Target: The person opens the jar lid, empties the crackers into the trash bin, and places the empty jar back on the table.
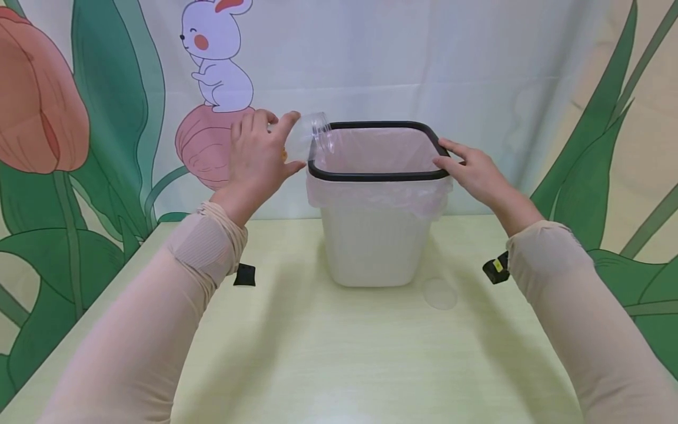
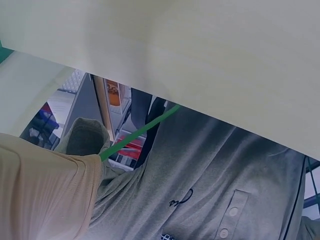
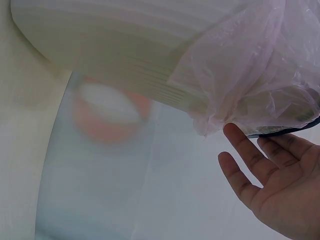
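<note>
In the head view my left hand (image 1: 259, 147) grips a clear plastic jar (image 1: 312, 132), tilted on its side with its mouth over the left rim of the white trash bin (image 1: 376, 241). A small orange-yellow patch shows by the palm; what it is, I cannot tell. A pale pink bag lines the bin and folds over outside, under a black rim ring (image 1: 378, 176). My right hand (image 1: 474, 171) holds the rim at the right corner, thumb and index finger over it. In the right wrist view its other fingers (image 3: 245, 150) extend below the bag's edge (image 3: 225, 80). The left wrist view does not show the left hand.
A clear round disc (image 1: 439, 294) lies flat on the pale table (image 1: 344, 353), right of the bin's base. Behind hangs a cloth printed with a rabbit (image 1: 222, 65) and tulips. Small black wrist devices (image 1: 497, 268) show beside both forearms.
</note>
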`<state>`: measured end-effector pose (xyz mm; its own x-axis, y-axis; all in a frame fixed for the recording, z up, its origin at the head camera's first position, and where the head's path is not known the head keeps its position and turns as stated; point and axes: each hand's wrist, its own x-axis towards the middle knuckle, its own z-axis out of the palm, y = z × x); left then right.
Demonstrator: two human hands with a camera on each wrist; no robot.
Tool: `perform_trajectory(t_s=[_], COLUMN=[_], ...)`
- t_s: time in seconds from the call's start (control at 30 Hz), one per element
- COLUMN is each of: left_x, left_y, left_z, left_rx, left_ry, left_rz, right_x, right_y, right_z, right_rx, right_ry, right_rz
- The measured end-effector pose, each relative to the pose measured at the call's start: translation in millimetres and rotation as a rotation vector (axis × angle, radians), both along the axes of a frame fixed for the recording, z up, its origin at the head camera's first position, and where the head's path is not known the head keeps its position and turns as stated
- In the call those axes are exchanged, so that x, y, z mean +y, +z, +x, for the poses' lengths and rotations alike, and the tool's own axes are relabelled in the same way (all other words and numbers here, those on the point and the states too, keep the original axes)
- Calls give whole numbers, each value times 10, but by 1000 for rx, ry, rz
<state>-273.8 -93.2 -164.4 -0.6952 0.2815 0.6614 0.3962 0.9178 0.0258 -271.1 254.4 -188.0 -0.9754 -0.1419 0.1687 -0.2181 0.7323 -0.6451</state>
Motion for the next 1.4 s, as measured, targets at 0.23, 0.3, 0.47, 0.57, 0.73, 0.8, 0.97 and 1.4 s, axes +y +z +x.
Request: perform_trajectory(t_s=[0.23, 0.3, 0.47, 0.57, 0.73, 0.8, 0.97, 1.4], left_x=[-7, -8, -4, 2, 7, 7, 9, 16], left_y=[-3, -2, 4, 14, 21, 18, 12, 43], left_z=[-12, -16, -20, -17, -13, -11, -5, 5], left_rx=[26, 24, 31, 35, 31, 25, 25, 72], left_ry=[6, 6, -5, -13, -17, -19, -19, -40], left_rz=[-25, -26, -49, -64, -81, -87, -110, -144], right_x=[-17, -21, -24, -19, -17, -18, -19, -14], right_y=[3, 4, 0, -5, -10, -14, -27, -17], right_z=[7, 10, 12, 14, 14, 14, 14, 26], right_rx=[3, 0, -8, -7, -7, -10, -16, -3], right_ry=[5, 3, 0, 1, 0, 1, 9, -7], right_rz=[6, 6, -5, -10, -8, -6, -5, -8])
